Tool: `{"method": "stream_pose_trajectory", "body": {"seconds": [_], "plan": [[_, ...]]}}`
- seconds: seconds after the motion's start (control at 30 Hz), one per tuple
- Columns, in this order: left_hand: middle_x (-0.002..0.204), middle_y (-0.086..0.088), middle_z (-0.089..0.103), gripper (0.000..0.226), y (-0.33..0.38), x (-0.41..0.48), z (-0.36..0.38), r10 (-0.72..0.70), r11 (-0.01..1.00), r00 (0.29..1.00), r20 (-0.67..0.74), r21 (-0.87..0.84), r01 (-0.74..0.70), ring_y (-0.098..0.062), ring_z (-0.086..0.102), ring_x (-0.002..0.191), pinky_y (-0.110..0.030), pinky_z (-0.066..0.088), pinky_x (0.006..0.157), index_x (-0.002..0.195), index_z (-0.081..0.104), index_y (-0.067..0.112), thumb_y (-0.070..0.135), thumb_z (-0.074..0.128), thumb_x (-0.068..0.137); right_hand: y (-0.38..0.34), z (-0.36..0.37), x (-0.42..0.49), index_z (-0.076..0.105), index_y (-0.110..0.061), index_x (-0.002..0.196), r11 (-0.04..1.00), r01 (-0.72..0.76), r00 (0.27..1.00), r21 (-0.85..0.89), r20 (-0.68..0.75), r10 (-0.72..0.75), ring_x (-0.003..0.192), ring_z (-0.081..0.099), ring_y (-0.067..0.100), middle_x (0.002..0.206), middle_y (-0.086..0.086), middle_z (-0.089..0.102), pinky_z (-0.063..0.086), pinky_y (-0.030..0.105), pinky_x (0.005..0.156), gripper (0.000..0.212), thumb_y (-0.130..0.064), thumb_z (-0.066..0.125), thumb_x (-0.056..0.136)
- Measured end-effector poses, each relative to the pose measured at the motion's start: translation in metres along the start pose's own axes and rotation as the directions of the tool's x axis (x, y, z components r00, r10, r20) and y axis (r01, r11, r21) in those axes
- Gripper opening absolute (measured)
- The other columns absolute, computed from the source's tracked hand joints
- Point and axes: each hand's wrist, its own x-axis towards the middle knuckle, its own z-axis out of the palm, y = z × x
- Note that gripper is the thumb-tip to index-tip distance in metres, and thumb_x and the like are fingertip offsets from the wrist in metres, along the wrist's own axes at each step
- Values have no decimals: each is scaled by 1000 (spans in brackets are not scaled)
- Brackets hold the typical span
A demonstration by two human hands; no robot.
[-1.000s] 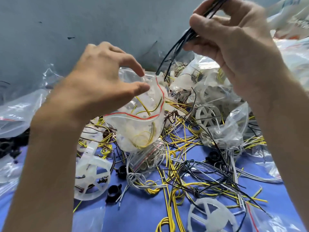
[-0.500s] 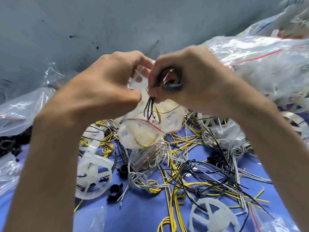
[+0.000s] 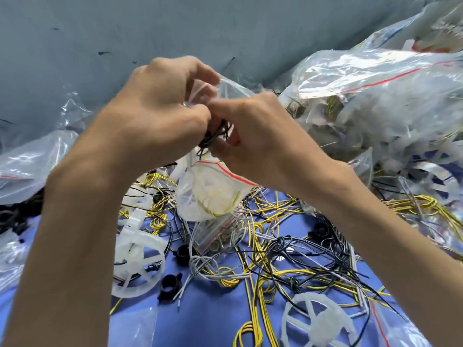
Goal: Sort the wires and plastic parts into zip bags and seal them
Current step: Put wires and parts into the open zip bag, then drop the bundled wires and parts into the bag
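Note:
A small clear zip bag (image 3: 213, 194) with a red seal line hangs in the air at the centre, holding white plastic and yellow wire. My left hand (image 3: 160, 108) pinches the bag's upper edge. My right hand (image 3: 253, 136) grips a coiled bundle of black wires (image 3: 213, 137) at the bag's mouth, pressed close against my left hand. Part of the bundle is hidden between the fingers. Loose yellow, black and grey wires (image 3: 275, 251) lie tangled on the blue cloth below.
White spoked plastic wheels (image 3: 136, 261) (image 3: 318, 321), black plastic rings (image 3: 170, 284) and another small zip bag (image 3: 220, 236) lie on the blue cloth (image 3: 213, 319). Large filled clear bags (image 3: 380, 96) stand at the right, more bags (image 3: 27, 164) at the left, a grey wall behind.
My right hand came down from the upper right with the black wires, coiled them, and closed in on the bag's mouth. My left hand shifted its hold to the bag's top edge.

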Motion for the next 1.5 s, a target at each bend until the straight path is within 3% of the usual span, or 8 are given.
{"method": "stream_pose_trajectory", "body": {"seconds": [0.1, 0.2, 0.53, 0.8, 1.07, 1.17, 1.27, 1.5], "plan": [[98, 13, 69, 40, 0, 0, 2, -12, 1000, 1000, 1, 2, 12, -2, 63, 98, -19, 49, 89, 109, 64, 29, 3, 51, 81, 17, 0, -1, 62, -19, 117, 981, -41, 962, -188, 258, 89, 97, 61, 28, 102, 4, 70, 47, 37, 82, 37, -33, 64, 83], [100, 13, 69, 37, 1, 2, 3, -33, 999, 999, -10, 24, 34, -4, 62, 98, -11, 43, 80, 109, 64, 30, 6, 52, 83, 20, -13, 1, 53, -19, 132, 999, -51, 958, -8, 283, 51, 99, 60, 14, 121, 5, 64, 47, 25, 83, 54, -20, 65, 79], [98, 3, 71, 37, -9, 4, -4, -117, 993, 990, -75, -34, 114, -15, 66, 99, -37, 50, 96, 94, 63, 34, 32, 45, 62, 8, -11, 0, 73, -20, 100, 993, 114, 951, 15, 287, -113, 96, 58, 16, 112, -1, 62, 48, 37, 82, 32, -9, 51, 80], [100, 3, 70, 34, -13, 6, -1, -116, 992, 992, -44, -47, 114, -15, 65, 99, -38, 50, 96, 91, 61, 34, 31, 43, 63, 12, -4, -1, 51, -22, 136, 992, 79, 921, -99, 388, -34, 123, 41, 25, 133, 0, 56, 40, 40, 100, 61, -7, 38, 78], [91, 7, 70, 30, -31, 15, -2, -185, 981, 976, -118, -83, 176, -19, 66, 93, -42, 51, 94, 99, 65, 26, 17, 54, 73, -25, -3, -11, 63, -3, 73, 937, 301, 948, 174, -156, -276, 66, 44, 19, 68, 2, 56, 43, 38, 60, 15, -3, 48, 71], [92, 9, 70, 37, -37, 16, -5, -217, 975, 968, -130, -86, 207, -16, 66, 99, -38, 49, 98, 91, 62, 28, 24, 41, 61, -36, 8, -20, 61, -13, 80, 932, 344, 872, 117, 329, -363, 63, 49, 24, 68, 0, 54, 45, 36, 56, 11, -13, 50, 81], [90, 12, 69, 33, -39, 17, -6, -233, 970, 964, -124, -95, 222, -14, 66, 99, -36, 48, 99, 86, 61, 29, 26, 41, 60, -32, 25, -32, 52, -30, 126, 956, 293, 626, -7, 758, -186, 94, 57, 25, 108, 3, 59, 52, 37, 72, 35, -26, 49, 91], [96, 6, 70, 42, -36, 17, -3, -207, 976, 973, -98, -93, 198, -15, 66, 100, -36, 47, 99, 97, 61, 27, 26, 39, 61, -29, 43, -40, 44, -31, 138, 957, 286, 465, 40, 868, -176, 120, 47, 23, 130, 3, 53, 46, 34, 88, 47, -34, 55, 92]]}}
